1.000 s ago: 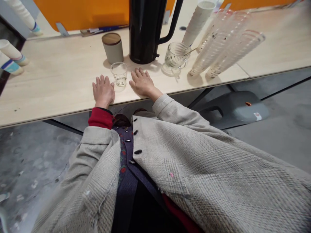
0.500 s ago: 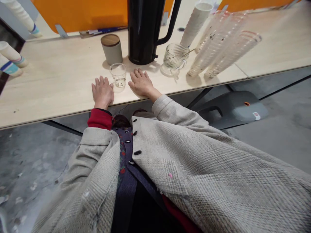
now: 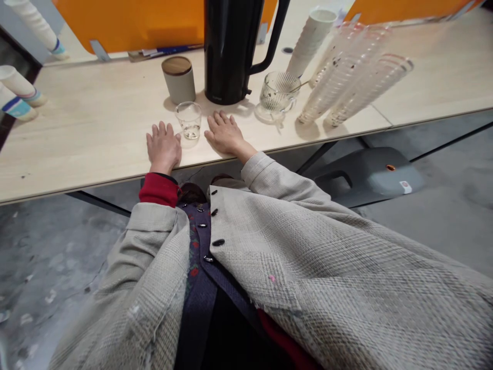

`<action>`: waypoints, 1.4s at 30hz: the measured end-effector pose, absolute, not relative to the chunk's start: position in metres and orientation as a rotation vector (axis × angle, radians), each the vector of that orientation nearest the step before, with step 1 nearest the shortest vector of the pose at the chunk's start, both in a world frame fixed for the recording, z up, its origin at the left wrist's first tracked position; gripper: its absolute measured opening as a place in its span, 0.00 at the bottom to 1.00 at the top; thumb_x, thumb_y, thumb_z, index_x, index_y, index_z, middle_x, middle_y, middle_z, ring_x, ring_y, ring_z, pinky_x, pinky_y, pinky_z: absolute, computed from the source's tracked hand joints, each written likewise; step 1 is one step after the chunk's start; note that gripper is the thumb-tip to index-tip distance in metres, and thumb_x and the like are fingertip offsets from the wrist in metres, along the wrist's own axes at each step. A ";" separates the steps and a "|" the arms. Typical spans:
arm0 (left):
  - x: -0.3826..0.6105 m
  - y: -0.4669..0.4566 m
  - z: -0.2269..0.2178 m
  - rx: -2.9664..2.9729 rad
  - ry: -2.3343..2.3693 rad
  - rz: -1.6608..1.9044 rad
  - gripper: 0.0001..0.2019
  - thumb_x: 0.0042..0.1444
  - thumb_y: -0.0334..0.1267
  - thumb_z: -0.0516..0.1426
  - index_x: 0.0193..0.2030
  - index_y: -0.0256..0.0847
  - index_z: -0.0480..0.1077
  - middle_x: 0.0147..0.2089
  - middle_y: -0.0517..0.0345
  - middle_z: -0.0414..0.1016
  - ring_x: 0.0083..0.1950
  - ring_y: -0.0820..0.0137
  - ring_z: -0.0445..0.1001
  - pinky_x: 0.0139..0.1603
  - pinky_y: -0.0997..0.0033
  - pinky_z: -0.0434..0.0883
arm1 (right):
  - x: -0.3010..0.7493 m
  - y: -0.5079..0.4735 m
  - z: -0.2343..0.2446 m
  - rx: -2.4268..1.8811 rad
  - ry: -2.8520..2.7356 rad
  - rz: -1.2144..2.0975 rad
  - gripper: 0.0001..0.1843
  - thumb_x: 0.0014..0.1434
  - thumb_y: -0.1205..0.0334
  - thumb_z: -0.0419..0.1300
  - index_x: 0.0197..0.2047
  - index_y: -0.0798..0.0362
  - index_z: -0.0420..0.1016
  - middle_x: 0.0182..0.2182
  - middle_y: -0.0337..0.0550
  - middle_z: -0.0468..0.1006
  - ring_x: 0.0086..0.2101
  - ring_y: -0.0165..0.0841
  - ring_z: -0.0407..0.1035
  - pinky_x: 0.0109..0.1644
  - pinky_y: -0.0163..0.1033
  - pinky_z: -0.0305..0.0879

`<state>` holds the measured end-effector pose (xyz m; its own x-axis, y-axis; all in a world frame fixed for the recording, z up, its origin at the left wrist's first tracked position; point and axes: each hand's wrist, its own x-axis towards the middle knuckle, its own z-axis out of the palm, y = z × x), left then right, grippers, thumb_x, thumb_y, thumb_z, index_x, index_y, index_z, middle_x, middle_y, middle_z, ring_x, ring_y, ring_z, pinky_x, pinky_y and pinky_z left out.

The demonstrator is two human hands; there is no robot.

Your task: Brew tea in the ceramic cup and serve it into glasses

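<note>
My left hand [image 3: 164,147] lies flat on the pale wooden table [image 3: 84,139], fingers stretched forward, holding nothing. To its right, my right hand [image 3: 224,133] also rests palm down with its fingers extended. Between the two stands a small clear plastic cup [image 3: 189,121] with dark specks on it; neither hand grips it. Behind the cup are a grey canister [image 3: 179,85] with a wooden lid and a tall black kettle [image 3: 230,56], its handle to the right. A ribbed glass cup [image 3: 278,93] sits on a clear saucer to the right, a thin stick or spoon leaning in it.
Tall stacks of clear plastic cups [image 3: 342,79] and a white paper cup stack [image 3: 311,41] stand at right. More paper cups [image 3: 21,87] are at far left. Orange panels [image 3: 127,23] line the back edge. Below the table is a grey stool [image 3: 370,172].
</note>
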<state>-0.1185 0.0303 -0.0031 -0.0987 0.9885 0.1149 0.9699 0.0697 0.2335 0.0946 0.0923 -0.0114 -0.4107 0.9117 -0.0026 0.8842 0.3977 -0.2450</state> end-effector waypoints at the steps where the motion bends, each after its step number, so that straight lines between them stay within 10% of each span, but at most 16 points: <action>1: -0.120 0.031 -0.004 2.053 2.233 0.400 0.34 0.77 0.50 0.40 0.84 0.41 0.57 0.89 0.43 0.52 0.90 0.46 0.46 0.88 0.35 0.44 | 0.095 0.092 -0.011 -1.621 -2.509 0.328 0.42 0.78 0.51 0.43 0.85 0.68 0.49 0.86 0.64 0.45 0.84 0.58 0.36 0.85 0.72 0.33; 26: -0.119 0.032 -0.003 1.957 2.167 0.457 0.42 0.75 0.66 0.37 0.85 0.43 0.55 0.88 0.53 0.56 0.90 0.52 0.39 0.87 0.40 0.36 | 0.100 0.103 -0.024 -1.558 -2.502 0.316 0.42 0.78 0.49 0.42 0.86 0.61 0.49 0.86 0.60 0.46 0.83 0.62 0.37 0.83 0.80 0.32; 42: -0.120 0.031 -0.005 2.056 2.229 0.418 0.33 0.77 0.50 0.40 0.85 0.47 0.57 0.89 0.48 0.53 0.90 0.49 0.47 0.88 0.35 0.44 | 0.098 0.094 -0.014 -1.595 -2.472 0.356 0.42 0.76 0.50 0.44 0.85 0.65 0.51 0.85 0.64 0.46 0.84 0.59 0.38 0.84 0.75 0.33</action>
